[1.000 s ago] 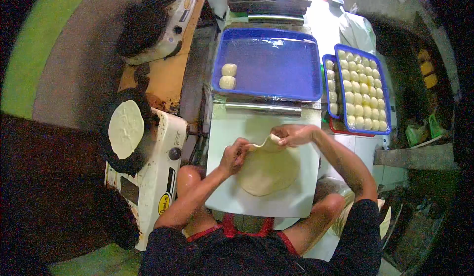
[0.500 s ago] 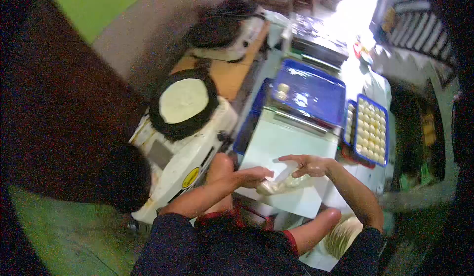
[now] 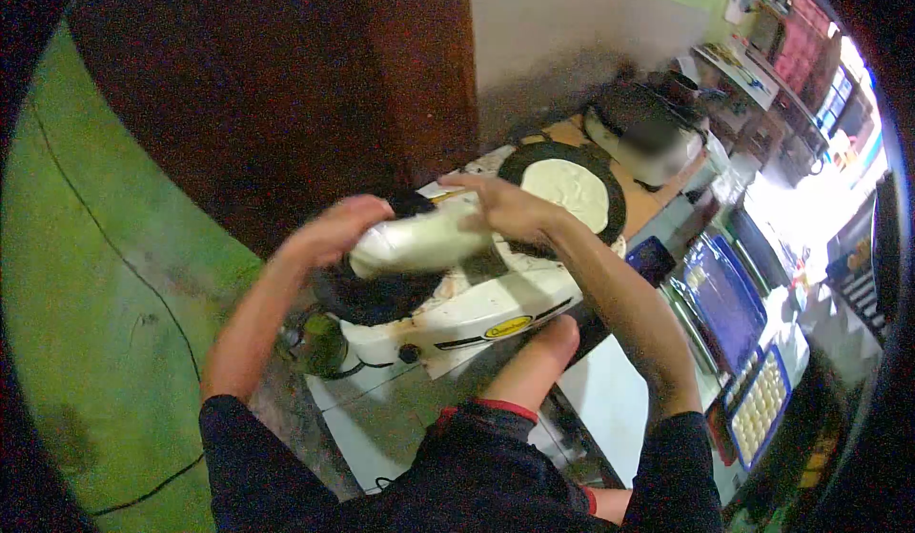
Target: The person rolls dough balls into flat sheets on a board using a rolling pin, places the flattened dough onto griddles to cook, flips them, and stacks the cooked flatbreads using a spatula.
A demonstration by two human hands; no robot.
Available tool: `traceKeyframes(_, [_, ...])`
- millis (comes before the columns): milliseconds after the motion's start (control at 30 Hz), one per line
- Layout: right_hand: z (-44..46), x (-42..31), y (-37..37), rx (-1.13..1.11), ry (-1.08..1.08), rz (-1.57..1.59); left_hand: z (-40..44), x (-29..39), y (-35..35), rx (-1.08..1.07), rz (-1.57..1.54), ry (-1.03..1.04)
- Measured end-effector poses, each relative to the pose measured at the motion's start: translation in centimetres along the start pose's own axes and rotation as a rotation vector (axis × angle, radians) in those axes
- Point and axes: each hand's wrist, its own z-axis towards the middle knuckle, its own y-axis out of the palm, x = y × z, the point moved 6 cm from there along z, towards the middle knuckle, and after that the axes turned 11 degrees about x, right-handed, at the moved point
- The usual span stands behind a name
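Note:
A thin dough sheet (image 3: 419, 240), blurred by motion, hangs between my two hands over the near griddle. My left hand (image 3: 338, 228) grips its left edge, and my right hand (image 3: 510, 207) has hold of its right end. Beneath it, the black round griddle (image 3: 372, 297) sits on the left burner of the white stove (image 3: 496, 316). Another flat dough round (image 3: 566, 190) lies on the far black griddle (image 3: 615, 217), just beyond my right hand.
Farther right stand a blue tray (image 3: 729, 314) and a blue tray of dough balls (image 3: 762, 409). A white work board (image 3: 605, 404) lies right of my knee. Another stove (image 3: 658, 147) is at the back. A brown door panel (image 3: 381, 76) rises behind the griddles.
The view has swung left from the work board to the stove. Both hands have carried the dough sheet off the board and over the near griddle.

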Motion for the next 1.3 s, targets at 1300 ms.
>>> traceKeyframes(1300, [3.4, 12.6, 21.6, -0.074, -0.297, -0.635, 4.3, -19.7, 5.9, 0.51, 0.547, 0.005])
